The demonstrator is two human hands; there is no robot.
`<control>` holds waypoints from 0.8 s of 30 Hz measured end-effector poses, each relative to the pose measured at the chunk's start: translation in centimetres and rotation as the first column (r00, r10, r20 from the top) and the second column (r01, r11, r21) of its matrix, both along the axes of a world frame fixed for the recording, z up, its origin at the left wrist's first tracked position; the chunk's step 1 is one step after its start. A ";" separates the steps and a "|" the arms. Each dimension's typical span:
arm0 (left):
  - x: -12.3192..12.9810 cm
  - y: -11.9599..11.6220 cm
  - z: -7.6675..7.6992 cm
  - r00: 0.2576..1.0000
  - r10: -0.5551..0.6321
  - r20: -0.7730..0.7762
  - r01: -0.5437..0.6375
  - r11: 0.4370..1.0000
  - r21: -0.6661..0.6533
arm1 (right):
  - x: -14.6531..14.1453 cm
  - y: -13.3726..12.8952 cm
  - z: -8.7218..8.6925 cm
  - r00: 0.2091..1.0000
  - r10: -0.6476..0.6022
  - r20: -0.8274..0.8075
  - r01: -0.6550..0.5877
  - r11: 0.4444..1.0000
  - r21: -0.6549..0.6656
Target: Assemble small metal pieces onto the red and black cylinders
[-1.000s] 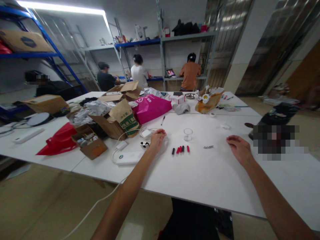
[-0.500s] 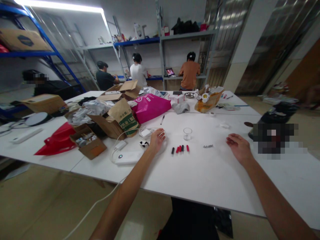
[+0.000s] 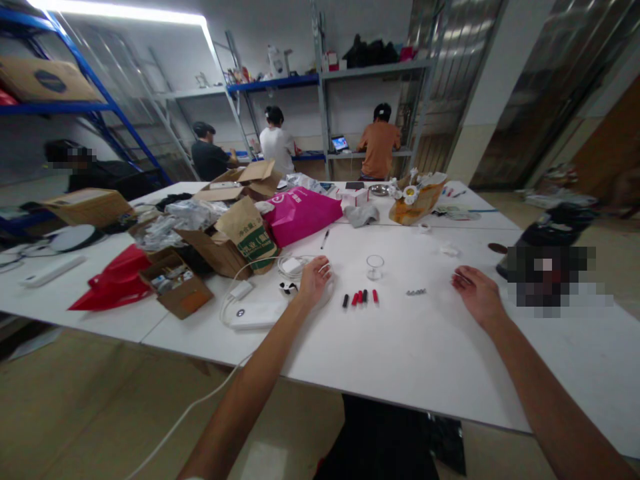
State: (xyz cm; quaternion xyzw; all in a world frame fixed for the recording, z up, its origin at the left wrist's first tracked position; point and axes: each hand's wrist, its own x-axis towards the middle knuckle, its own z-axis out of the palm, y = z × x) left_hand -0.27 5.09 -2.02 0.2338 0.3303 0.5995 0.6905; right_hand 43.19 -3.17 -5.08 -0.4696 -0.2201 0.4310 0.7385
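Note:
My left hand (image 3: pixel 315 280) rests on the white table (image 3: pixel 390 360), fingers loosely bent and apart, with nothing seen in it. White cables and a white power strip (image 3: pixel 263 315) lie beside it. My right hand (image 3: pixel 477 297) is on the right side, fingers stretched out and empty. Between the hands stands a small clear glass (image 3: pixel 375 268). In front of it several short red and black pieces, among them a red one (image 3: pixel 375 297) and a black one (image 3: pixel 345 302), lie in a rough row. Nearer my right hand is a short line of small grey metal parts (image 3: pixel 416 292).
To the left are a magenta bag (image 3: pixel 303 217), a red bag (image 3: pixel 117 280), an open small carton (image 3: pixel 183 300) and a brown paper bag (image 3: pixel 250 233). A pen (image 3: pixel 325 239) and a grey cloth (image 3: pixel 361 215) lie farther back. A black bag (image 3: pixel 555 227) sits at right. Other people sit by the shelves.
Both my hands stay almost where they were, and the things on the table have not moved. A screen on the far shelf shows a different picture.

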 end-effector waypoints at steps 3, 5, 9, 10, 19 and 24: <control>0.0 0.0 0.0 1.000 0.003 -0.011 -0.003 1.000 -0.004 | 0.1 0.1 -0.1 1.000 -0.004 -0.005 0.004 1.000 -0.007; 0.0 0.0 0.1 1.000 0.006 -0.019 -0.007 1.000 -0.006 | 0.2 0.1 -0.2 1.000 -0.001 -0.007 0.001 1.000 -0.010; -0.1 0.0 0.2 1.000 -0.004 0.003 0.004 1.000 -0.007 | 0.3 0.1 -0.3 1.000 0.000 -0.011 0.000 1.000 -0.014; -0.1 0.0 0.2 1.000 -0.008 0.008 0.009 1.000 -0.002 | 0.3 0.1 -0.3 1.000 -0.001 -0.013 0.001 1.000 -0.016; -0.1 -0.1 0.3 1.000 -0.007 0.011 0.007 1.000 0.004 | 0.4 0.2 -0.4 1.000 0.009 -0.002 -0.009 1.000 -0.012; -0.1 0.0 0.4 1.000 -0.010 0.011 0.010 1.000 0.006 | 0.4 0.2 -0.5 0.999 0.020 0.033 -0.021 1.000 0.007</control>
